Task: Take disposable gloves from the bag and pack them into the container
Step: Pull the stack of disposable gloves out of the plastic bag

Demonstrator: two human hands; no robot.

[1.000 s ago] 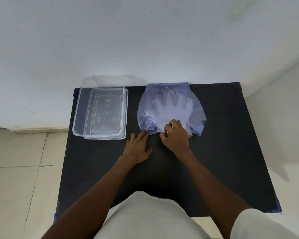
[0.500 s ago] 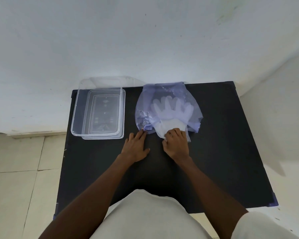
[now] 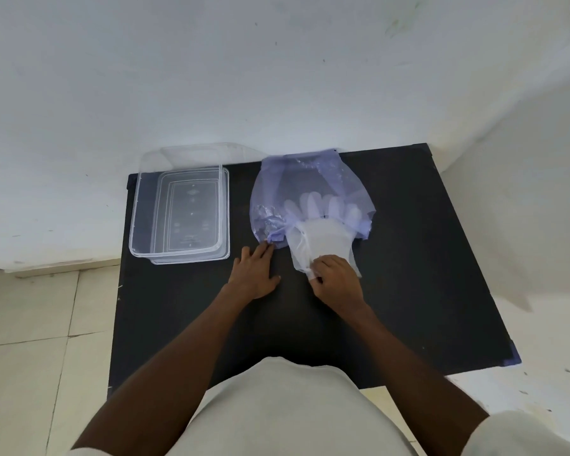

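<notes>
A translucent purple bag (image 3: pixel 297 189) lies flat on the black table (image 3: pixel 425 274), its mouth toward me. A clear disposable glove (image 3: pixel 323 240) sticks halfway out of the mouth, cuff toward me, fingers still inside the bag. My right hand (image 3: pixel 338 279) pinches the glove's cuff. My left hand (image 3: pixel 255 274) lies flat on the table with fingers spread, its fingertips pressing the bag's near left edge. An empty clear rectangular container (image 3: pixel 178 213) stands at the table's left back corner.
What looks like a clear lid (image 3: pixel 191 153) leans on the white wall behind the container. The table's left edge drops to a tiled floor (image 3: pixel 30 324). My pale-clothed knees (image 3: pixel 287 409) are against the near edge.
My right hand has drawn the glove toward me, so more of its cuff and palm lies outside the bag. The left hand has stayed on the bag's edge.
</notes>
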